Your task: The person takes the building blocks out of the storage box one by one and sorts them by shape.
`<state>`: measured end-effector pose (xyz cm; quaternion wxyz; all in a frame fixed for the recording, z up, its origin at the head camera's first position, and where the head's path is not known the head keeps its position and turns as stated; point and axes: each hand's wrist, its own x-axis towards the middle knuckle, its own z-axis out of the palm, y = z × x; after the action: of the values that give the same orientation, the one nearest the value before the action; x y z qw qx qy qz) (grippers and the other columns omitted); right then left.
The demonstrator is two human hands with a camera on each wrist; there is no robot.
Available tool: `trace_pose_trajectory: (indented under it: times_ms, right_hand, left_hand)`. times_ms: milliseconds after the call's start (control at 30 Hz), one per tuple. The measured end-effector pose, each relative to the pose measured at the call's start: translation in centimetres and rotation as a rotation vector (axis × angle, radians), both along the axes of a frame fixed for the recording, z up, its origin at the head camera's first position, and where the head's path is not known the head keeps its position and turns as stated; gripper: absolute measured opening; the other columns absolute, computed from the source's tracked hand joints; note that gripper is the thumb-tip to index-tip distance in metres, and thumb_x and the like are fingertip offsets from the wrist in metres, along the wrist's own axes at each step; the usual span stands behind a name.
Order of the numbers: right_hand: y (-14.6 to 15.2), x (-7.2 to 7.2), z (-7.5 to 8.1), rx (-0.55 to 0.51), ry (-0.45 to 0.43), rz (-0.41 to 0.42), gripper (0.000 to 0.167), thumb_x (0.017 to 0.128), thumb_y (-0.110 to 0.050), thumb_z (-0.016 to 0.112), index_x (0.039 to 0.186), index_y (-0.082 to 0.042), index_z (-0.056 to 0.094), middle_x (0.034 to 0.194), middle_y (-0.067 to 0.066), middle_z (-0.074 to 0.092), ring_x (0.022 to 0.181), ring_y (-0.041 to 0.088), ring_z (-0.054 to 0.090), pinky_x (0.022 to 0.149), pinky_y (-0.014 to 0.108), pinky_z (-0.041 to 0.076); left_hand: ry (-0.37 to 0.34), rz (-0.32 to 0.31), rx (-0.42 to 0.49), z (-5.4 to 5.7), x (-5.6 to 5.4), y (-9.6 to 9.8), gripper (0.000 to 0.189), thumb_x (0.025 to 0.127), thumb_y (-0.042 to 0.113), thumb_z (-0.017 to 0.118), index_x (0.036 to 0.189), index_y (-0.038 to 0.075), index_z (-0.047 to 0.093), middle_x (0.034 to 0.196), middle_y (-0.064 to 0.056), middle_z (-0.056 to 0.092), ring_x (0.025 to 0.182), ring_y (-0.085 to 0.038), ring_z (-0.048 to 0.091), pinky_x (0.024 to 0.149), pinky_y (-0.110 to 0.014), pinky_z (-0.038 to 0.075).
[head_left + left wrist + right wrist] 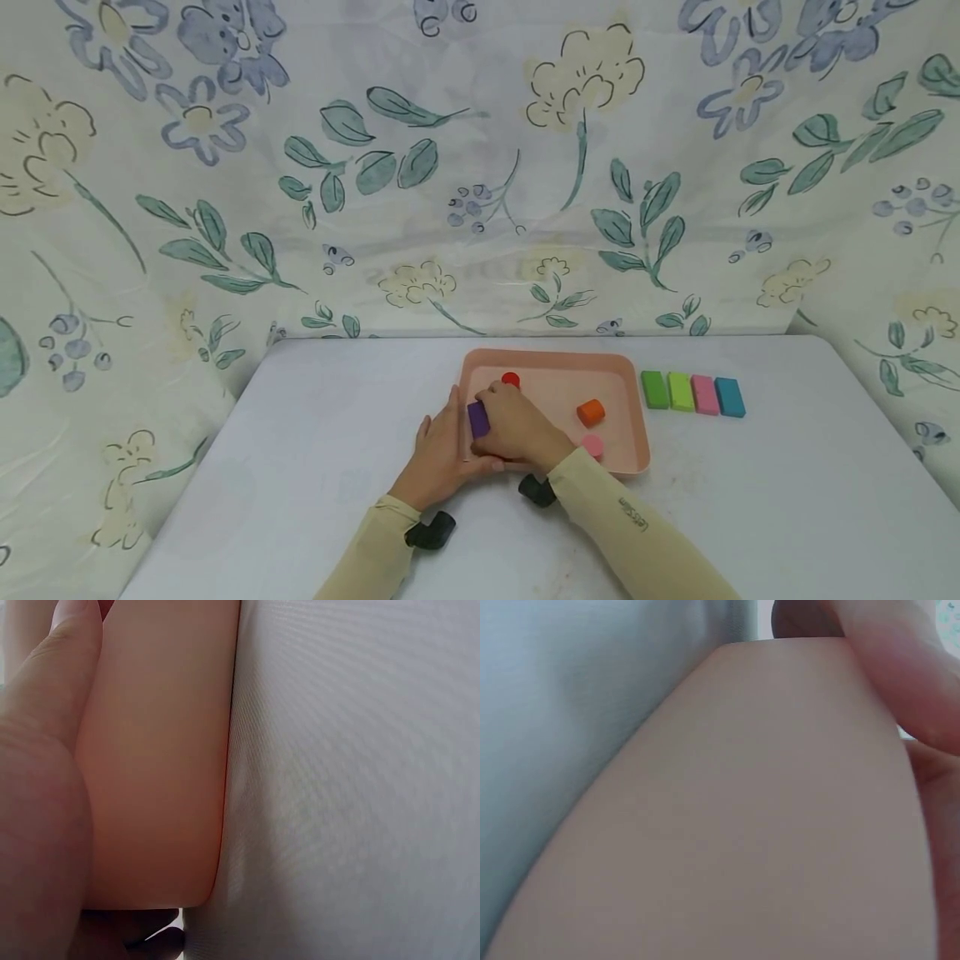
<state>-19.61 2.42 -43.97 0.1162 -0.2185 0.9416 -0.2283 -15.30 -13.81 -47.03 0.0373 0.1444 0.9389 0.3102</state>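
Note:
At its left end, the shallow peach tray (551, 360) has my left hand (438, 462) against its front left corner. The left fingers lie straight along the side wall and the thumb lies along the front wall. My right hand (517, 421) reaches inside the tray and pinches a purple block (478, 419) near the left wall. Its fingers hide part of the block. In the left wrist view, the left thumb (56, 682) touches the tray's outer wall (157, 765). The right wrist view is mostly filled by the tray wall (757, 795), with right-hand fingers (900, 667) at its top edge.
Inside the tray are a red piece (511, 380), an orange cylinder (591, 412) and a pink round piece (592, 446). Right of it stand a green block (655, 390), a lime block (681, 392), a pink block (705, 394) and a blue block (730, 397) on the white table (787, 500).

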Motion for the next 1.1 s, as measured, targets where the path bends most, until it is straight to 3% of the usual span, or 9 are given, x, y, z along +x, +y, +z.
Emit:
trace_pose_trajectory:
  times_ms: [167,600,1100]
  right_hand:
    - [0.6,0.3,0.4,-0.021,0.011,-0.032,0.065,0.083,-0.029,0.077,0.139,-0.003,0.055,0.132,0.011,0.056,0.112,0.024,0.058,0.097,0.041,0.054]
    - [2.0,1.3,1.3,-0.030,0.120,-0.019,0.069,0.086,-0.032,0.078,0.143,-0.004,0.052,0.136,0.013,0.053,0.115,0.024,0.055,0.097,0.041,0.053]
    - [4.4,1.9,1.6,-0.055,0.150,-0.082,0.074,0.084,-0.033,0.081,0.144,-0.003,0.052,0.140,0.014,0.051,0.119,0.028,0.055,0.095,0.045,0.055]
  left_hand:
    - [-0.003,0.004,-0.003,0.0,0.0,0.0,0.125,0.080,0.054,0.079,0.158,-0.006,0.002,0.163,-0.024,0.022,0.149,-0.038,0.026,0.118,-0.066,0.005]
    - [-0.015,0.025,0.004,0.0,0.2,0.1,0.125,0.080,0.055,0.079,0.158,-0.005,0.003,0.161,-0.025,0.027,0.148,-0.039,0.028,0.118,-0.066,0.005]
    - [-0.019,0.040,-0.013,0.0,0.0,0.4,0.125,0.079,0.058,0.078,0.158,-0.006,0.004,0.160,-0.025,0.029,0.147,-0.039,0.029,0.118,-0.067,0.008]
